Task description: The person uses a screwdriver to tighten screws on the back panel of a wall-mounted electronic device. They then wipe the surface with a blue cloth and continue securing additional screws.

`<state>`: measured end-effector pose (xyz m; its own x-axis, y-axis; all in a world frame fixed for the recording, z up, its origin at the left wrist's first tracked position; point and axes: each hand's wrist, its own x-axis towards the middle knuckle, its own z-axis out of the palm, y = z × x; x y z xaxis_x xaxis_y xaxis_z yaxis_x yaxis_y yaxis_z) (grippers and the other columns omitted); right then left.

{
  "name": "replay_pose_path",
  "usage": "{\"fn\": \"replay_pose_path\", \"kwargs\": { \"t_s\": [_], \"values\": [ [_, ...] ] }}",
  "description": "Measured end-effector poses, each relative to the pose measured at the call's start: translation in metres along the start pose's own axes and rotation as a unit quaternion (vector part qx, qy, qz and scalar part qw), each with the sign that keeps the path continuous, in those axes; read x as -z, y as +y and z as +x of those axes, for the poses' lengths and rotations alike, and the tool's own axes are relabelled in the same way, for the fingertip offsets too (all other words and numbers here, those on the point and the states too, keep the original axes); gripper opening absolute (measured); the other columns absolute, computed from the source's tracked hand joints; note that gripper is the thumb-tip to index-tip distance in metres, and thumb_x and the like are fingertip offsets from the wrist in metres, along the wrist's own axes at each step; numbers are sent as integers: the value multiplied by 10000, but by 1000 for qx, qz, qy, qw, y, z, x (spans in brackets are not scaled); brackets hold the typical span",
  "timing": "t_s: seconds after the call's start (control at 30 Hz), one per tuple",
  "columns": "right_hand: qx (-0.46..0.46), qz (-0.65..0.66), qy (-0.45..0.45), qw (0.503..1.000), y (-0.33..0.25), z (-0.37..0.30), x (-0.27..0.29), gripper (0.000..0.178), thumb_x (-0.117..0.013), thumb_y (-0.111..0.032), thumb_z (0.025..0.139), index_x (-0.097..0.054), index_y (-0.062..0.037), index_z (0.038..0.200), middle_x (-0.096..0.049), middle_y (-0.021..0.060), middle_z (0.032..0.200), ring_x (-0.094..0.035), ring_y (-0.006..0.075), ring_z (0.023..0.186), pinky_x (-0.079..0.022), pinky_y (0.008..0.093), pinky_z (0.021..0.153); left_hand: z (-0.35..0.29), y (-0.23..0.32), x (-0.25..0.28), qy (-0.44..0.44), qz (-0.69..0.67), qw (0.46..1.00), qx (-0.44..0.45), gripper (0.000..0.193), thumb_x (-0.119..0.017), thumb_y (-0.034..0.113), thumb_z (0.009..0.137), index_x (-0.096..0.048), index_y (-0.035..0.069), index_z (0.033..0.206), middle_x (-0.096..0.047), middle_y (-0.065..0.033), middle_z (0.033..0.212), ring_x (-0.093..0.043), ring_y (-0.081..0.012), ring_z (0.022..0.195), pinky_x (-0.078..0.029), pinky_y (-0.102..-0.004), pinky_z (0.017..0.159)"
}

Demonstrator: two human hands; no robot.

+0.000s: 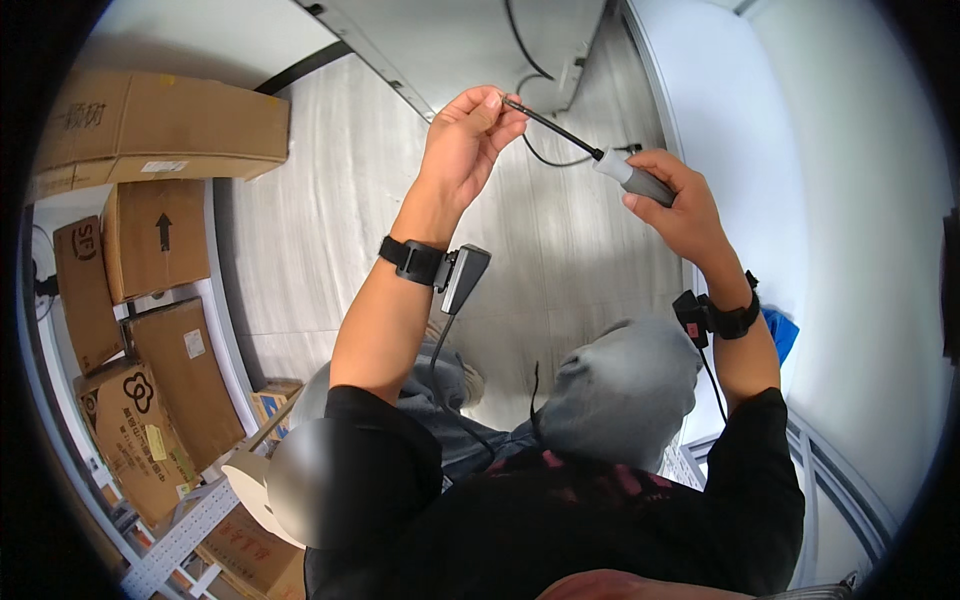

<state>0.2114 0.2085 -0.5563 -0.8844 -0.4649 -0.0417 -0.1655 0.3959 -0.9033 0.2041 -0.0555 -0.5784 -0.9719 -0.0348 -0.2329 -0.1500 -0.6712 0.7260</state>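
My right hand (682,205) is wrapped around the grey handle of a screwdriver (560,130), whose black shaft slants up and left. At the far end of the shaft, my left hand (465,145) is closed in a pinch, thumb against index finger, right by the tip. Whatever sits between those fingertips is too small to make out. Just beyond my hands stands a pale metal cabinet (450,45) with a dark cable (545,160) hanging down and running along the floor behind the screwdriver.
Cardboard boxes (200,120) are stacked on a shelf (225,290) at my left. A white wall panel (730,130) rises at my right, with a blue item (780,335) low beside my forearm. Wired black devices (465,280) are strapped to both wrists. Below is grey wood-look floor (300,230).
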Motion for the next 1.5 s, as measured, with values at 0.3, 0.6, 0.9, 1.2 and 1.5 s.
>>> {"fn": "replay_pose_path", "kwargs": {
  "t_s": [0.3, 0.6, 0.9, 1.2, 1.5],
  "values": [
    [-58, 0, -9, 998, -102, 43, -70, 216, -665, -122, 777, -576, -59, 963, -548, 22, 689, -498, 117, 620, -391, 273, 582, -15, 102, 60, -4, -18, 1000, 2, 127, -476, 85, 948, -571, 17, 899, -622, -99, 910, -630, -171, 801, -551, -282, 765],
    [55, -313, 145, 937, -182, 51, -151, 299, -703, -130, 736, -589, -91, 1009, -602, 97, 781, -600, 288, 658, -472, 374, 575, 0, 163, 101, 14, 48, 996, 76, 130, -494, 103, 944, -581, 11, 917, -649, -120, 875, -655, -190, 783, -565, -275, 728],
    [31, -281, 194, 939, -182, 78, -170, 306, -704, -106, 717, -592, -98, 1001, -583, 91, 791, -593, 292, 646, -462, 368, 545, 30, 186, 108, -4, 64, 995, 82, 123, -527, 105, 929, -591, 8, 890, -649, -115, 847, -648, -184, 751, -562, -285, 714],
    [-63, -103, 191, 974, -172, 80, -186, 392, -695, -98, 715, -506, -51, 1055, -592, 126, 854, -604, 327, 732, -485, 375, 653, 40, 186, 100, -5, 60, 995, 81, 155, -549, 167, 931, -598, 20, 923, -638, -87, 825, -628, -155, 715, -546, -272, 656],
    [-127, 252, 148, 948, -171, 93, -211, 383, -681, -129, 793, -446, -14, 1072, -555, 74, 849, -572, 133, 718, -487, 278, 564, 49, 193, 66, 19, 22, 997, 66, 227, -526, 240, 948, -608, 49, 1038, -623, -30, 869, -577, -132, 772, -487, -256, 691]
  ]
}}
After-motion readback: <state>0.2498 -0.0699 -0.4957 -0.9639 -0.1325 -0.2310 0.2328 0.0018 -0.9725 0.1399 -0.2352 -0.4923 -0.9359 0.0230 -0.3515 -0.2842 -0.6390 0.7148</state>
